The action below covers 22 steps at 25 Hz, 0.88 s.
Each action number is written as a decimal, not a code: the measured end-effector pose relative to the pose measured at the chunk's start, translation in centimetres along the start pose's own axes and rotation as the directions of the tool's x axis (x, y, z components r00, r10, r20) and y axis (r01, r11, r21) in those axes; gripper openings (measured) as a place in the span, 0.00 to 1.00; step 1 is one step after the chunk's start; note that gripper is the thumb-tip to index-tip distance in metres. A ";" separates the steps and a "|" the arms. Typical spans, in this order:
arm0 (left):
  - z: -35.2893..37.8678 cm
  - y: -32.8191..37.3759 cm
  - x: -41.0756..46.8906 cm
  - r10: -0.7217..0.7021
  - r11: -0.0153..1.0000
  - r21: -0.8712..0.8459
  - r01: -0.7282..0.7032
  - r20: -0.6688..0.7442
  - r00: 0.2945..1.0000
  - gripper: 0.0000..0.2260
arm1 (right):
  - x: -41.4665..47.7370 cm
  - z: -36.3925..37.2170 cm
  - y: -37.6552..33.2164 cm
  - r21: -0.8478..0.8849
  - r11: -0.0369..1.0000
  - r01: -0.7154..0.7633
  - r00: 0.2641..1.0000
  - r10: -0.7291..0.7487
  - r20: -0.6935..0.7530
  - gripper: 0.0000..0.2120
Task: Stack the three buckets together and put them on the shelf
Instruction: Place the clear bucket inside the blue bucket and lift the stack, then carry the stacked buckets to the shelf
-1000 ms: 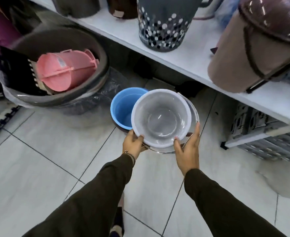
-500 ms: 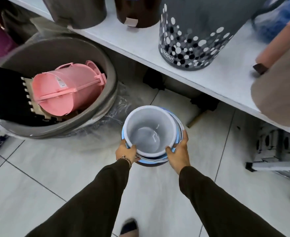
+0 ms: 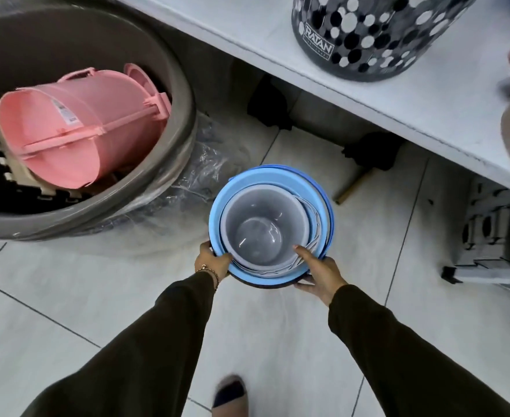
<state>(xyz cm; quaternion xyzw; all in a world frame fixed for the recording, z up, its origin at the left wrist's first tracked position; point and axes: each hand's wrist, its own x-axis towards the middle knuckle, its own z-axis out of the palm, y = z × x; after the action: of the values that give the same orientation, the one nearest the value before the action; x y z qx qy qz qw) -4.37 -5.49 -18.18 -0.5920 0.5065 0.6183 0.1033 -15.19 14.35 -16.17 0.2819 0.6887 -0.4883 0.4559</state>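
A grey bucket (image 3: pixel 258 230) sits nested inside a light blue bucket (image 3: pixel 241 185) on the tiled floor, below the white shelf (image 3: pixel 398 94). A dark rim (image 3: pixel 265 285) shows under the blue one at the front edge. My left hand (image 3: pixel 213 261) grips the blue bucket's rim at its near left. My right hand (image 3: pixel 320 270) holds the near right side, with a finger reaching over the grey bucket's rim. A thin wire handle (image 3: pixel 312 224) lies between the grey and blue walls on the right.
A big grey tub (image 3: pixel 184 94) wrapped in plastic stands at left, holding a pink bin (image 3: pixel 76 136) on its side. A dotted dark basket (image 3: pixel 365 37) stands on the shelf. A grey crate (image 3: pixel 494 233) sits under the shelf at right. My foot (image 3: pixel 231 392) is below.
The grey bucket went from beside the blue one down into it. Both hands shifted from the grey bucket to the blue bucket's rim, and the view moved closer.
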 end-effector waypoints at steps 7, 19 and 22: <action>-2.1 -0.7 -3.0 0.022 0.995 -0.100 -0.023 -0.013 1.000 0.15 | -4.5 -1.2 0.2 0.018 0.991 0.134 0.991 -0.134 0.009 0.44; -9.7 7.2 -30.1 0.341 0.940 -0.036 -0.340 0.009 0.940 0.05 | -33.1 -6.8 -3.3 0.029 0.953 0.302 0.953 -0.303 0.003 0.47; -13.2 9.6 -39.1 0.453 0.891 0.011 -0.453 -0.012 0.891 0.05 | -43.1 -8.3 -4.7 0.023 0.924 0.383 0.924 -0.383 0.008 0.47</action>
<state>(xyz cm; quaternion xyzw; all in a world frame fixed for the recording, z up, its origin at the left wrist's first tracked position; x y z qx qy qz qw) 7.78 -1.40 22.23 -0.4617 0.6337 0.6191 -0.0448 -3.67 22.78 25.60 0.1438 0.7227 -0.5766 0.3529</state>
